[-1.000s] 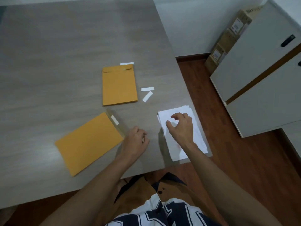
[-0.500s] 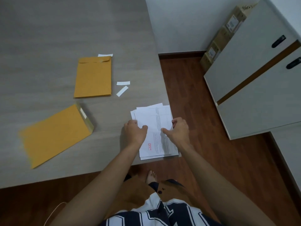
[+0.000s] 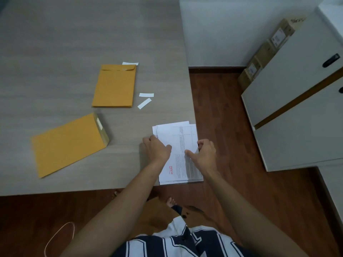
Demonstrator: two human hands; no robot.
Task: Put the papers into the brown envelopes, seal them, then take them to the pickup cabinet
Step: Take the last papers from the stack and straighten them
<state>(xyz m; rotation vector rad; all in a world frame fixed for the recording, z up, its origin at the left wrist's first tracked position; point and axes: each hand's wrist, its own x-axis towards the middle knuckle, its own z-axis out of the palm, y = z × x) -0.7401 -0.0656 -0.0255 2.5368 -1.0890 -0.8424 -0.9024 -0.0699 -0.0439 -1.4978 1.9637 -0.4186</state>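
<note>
Stack of white papers [image 3: 182, 140] at the near right corner of the grey table [image 3: 55, 43], sheets slightly fanned, right edge level with the table's edge, near end just over the near edge. Printed text on the top sheet, a red stamp near its near left corner. Left hand [image 3: 156, 148] on the stack's left side, fingers curled at the edge of the papers, thumb lying on the top sheet: grasping the papers. Right hand [image 3: 205, 154] on the right side, thumb pressed on the top sheet, fingers curled round the right edge: also grasping the papers.

Left of the stack, apart from it, a brown envelope [image 3: 68, 144] flat on the table, angled, flap open at its far right end with a pale strip along it. Farther back, a second brown envelope [image 3: 115, 86], lying straight, flap folded down at the far end. Small white paper strip [image 3: 130, 63] touching its far edge; two more strips [image 3: 145, 99] just right of it, between that envelope and the papers.

Beyond the table on the right, dark wooden floor [image 3: 232, 127], a white cabinet [image 3: 297, 112] with black handles and a brown band across it, cardboard boxes [image 3: 267, 52] stacked against the wall behind it.
</note>
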